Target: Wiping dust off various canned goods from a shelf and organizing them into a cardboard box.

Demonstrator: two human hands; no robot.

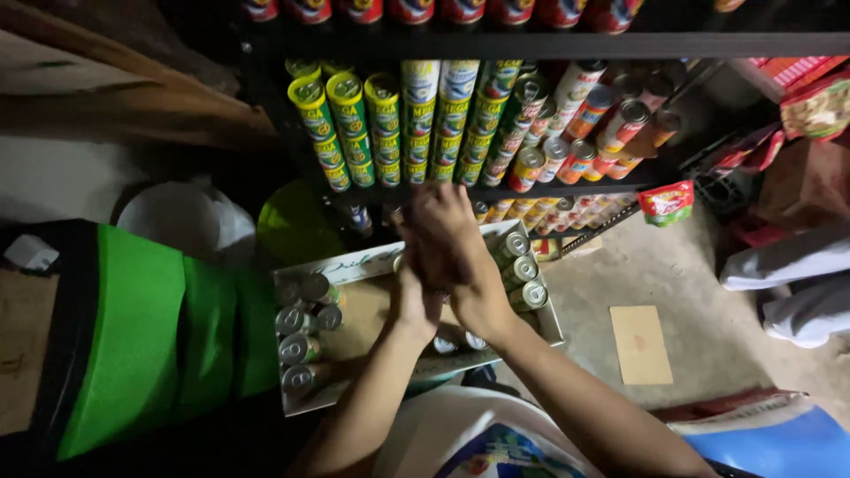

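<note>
Cardboard tray (549, 329) sits below my hands with cans (301, 348) lined along both sides, close under the shelf (567, 188) of stacked tins. I see my right hand (447, 237) curled over something dark, my left hand (412, 296) pressed beneath it; I cannot tell what they clasp.

yellow-green labelled cans (381, 124) stacked on the shelf, red-orange ones (584, 124) beside, red pouch (666, 202) hanging below
</note>
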